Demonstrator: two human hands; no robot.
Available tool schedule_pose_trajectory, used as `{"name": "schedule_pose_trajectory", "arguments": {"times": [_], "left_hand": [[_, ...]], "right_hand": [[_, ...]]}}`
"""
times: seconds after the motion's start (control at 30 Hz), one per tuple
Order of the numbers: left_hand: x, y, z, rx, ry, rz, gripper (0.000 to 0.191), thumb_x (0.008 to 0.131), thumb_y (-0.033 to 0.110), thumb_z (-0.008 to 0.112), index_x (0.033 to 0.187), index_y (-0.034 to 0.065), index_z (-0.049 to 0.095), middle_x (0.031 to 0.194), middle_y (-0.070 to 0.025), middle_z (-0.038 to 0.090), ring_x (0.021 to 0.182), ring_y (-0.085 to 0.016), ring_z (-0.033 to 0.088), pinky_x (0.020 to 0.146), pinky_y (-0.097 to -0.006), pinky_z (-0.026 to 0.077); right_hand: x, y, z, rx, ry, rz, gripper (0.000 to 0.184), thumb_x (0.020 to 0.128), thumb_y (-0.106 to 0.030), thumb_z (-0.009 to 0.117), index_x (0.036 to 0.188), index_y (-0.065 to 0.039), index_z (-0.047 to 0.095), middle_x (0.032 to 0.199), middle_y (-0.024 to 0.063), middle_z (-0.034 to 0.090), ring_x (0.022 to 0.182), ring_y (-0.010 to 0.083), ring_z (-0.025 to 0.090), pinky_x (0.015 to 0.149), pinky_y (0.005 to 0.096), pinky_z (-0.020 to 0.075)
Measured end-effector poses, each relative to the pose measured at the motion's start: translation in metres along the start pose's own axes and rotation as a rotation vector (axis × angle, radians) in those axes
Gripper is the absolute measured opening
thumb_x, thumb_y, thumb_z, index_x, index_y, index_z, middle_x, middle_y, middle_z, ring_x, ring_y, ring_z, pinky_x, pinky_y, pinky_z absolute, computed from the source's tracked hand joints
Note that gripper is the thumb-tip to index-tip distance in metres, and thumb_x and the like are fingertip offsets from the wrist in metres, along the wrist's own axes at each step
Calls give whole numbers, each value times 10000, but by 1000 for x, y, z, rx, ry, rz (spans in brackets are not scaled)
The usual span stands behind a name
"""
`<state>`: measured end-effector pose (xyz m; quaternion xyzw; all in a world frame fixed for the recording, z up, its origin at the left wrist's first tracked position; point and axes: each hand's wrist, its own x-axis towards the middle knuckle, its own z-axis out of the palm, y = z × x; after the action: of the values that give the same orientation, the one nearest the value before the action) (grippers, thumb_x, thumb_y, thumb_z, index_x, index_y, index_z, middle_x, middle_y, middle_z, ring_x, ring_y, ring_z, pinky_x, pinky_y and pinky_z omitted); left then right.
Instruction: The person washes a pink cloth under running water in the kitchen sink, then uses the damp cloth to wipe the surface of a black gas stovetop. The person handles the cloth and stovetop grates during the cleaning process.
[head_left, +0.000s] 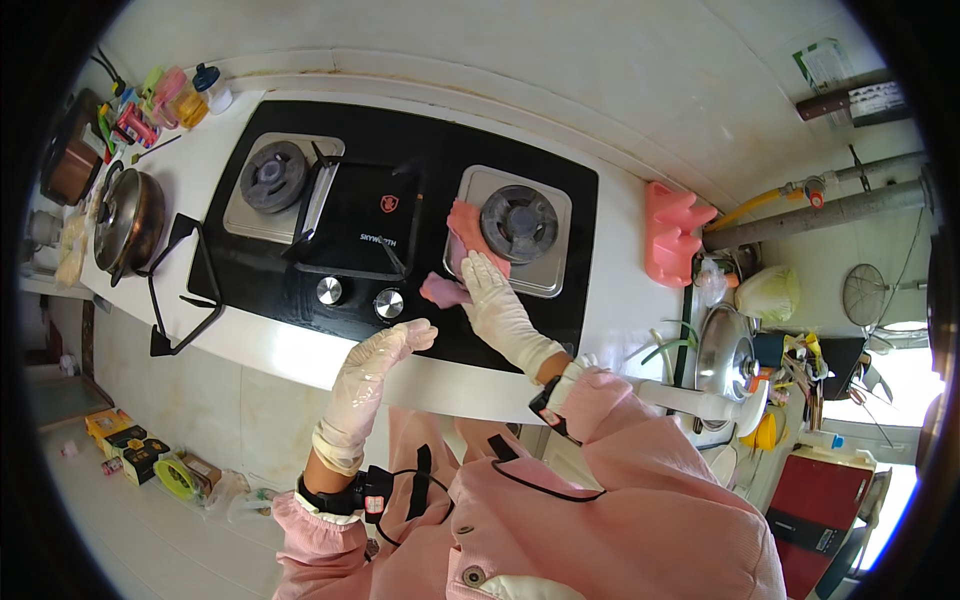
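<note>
My right hand, in a white glove, presses a pink and purple cloth onto the metal drip plate beside the right burner. The cloth's purple end lies on the black glass of the gas stove. My left hand, gloved too, hovers before the control knobs and holds nothing; its fingers lie close together. One black pan support sits shifted between the two burners, partly over the left drip plate. Another pan support rests on the counter at the stove's left edge.
A lidded pot stands on the left counter, with bottles behind it. To the right are a pink plastic rack, a lidded steel pan and a gas pipe. Boxes lie on the floor at lower left.
</note>
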<state>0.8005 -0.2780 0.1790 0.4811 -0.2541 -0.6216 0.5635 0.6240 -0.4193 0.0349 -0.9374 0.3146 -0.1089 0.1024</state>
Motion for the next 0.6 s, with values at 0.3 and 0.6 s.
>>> {"name": "schedule_pose_trajectory", "arguments": {"times": [0.3,0.6], "left_hand": [[2,-2,11,-27,-26,-41,370,923,258,444,1152,-17,536,1082,-130,600,1016,-191,556,895,-291,408],[-1,-7,21,-21,-10,-69,374,921,272,451,1139,-18,544,1072,-133,604,1012,-196,560,908,-297,402]], "right_hand": [[-72,72,-42,228,158,141,524,715,-3,527,1232,-23,449,1197,172,502,1134,328,466,976,355,366],[-47,154,-26,258,161,437,478,772,-12,521,1245,-50,462,1277,143,462,1201,279,422,1011,309,319]]}}
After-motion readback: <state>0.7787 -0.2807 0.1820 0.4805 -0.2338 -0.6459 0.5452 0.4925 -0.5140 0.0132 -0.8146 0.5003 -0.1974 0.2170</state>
